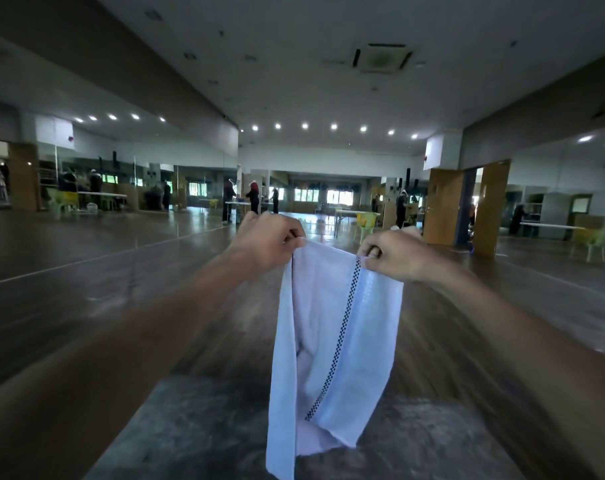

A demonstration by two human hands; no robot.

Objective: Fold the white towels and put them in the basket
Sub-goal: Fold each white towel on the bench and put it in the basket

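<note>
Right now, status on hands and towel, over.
Left hand and right hand each pinch the top edge. White towel hangs loose between them, checkered stripe showing, above a grey surface. Basket not in view.

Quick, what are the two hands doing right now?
Left hand: fingers pinch the top edge of the white towel.
Right hand: fingers pinch the towel's other top corner, by the checkered stripe.

Towel [323, 306] corner beyond the bottom edge
</note>
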